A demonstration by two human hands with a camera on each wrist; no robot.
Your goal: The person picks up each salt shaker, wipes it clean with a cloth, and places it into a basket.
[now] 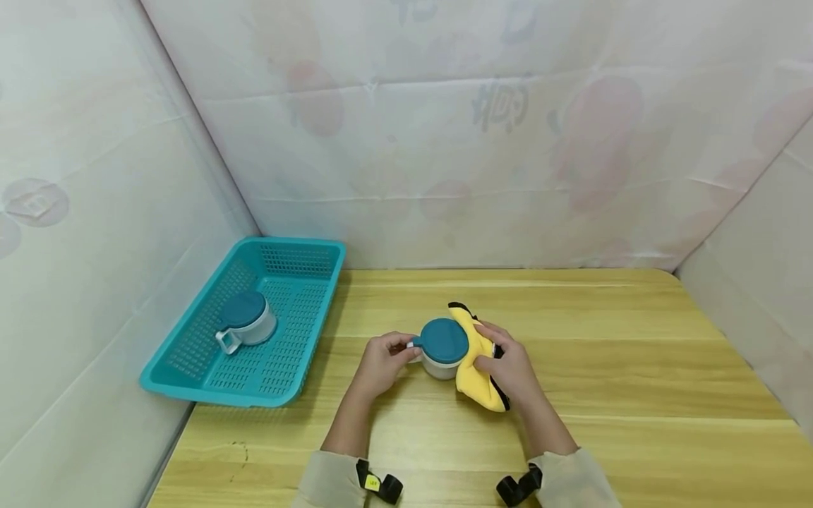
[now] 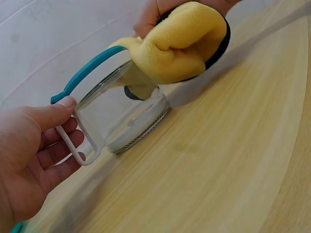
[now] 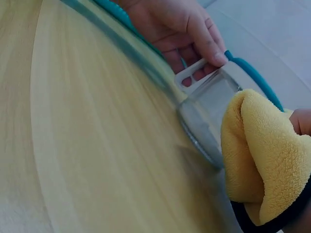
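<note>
A clear jar [image 2: 109, 114] with a teal lid [image 1: 444, 341] and a white handle [image 2: 77, 148] sits on the wooden table, in the middle of the head view. My left hand [image 1: 382, 365] pinches the handle, its thumb up by the lid's tab. On the jar's other side, my right hand [image 1: 508, 363] grips a bunched yellow cloth [image 1: 475, 377] with black edging. That cloth lies against the jar's side wall. In the right wrist view the cloth [image 3: 265, 155] hides part of the jar and most of the right hand.
A teal plastic basket [image 1: 320, 310] stands at the table's left, by the wall. Inside it lies a similar lidded jar [image 1: 257, 328] with a white handle. Pale printed sheets [image 1: 444, 155] hang behind and at both sides of the wooden table [image 1: 635, 353].
</note>
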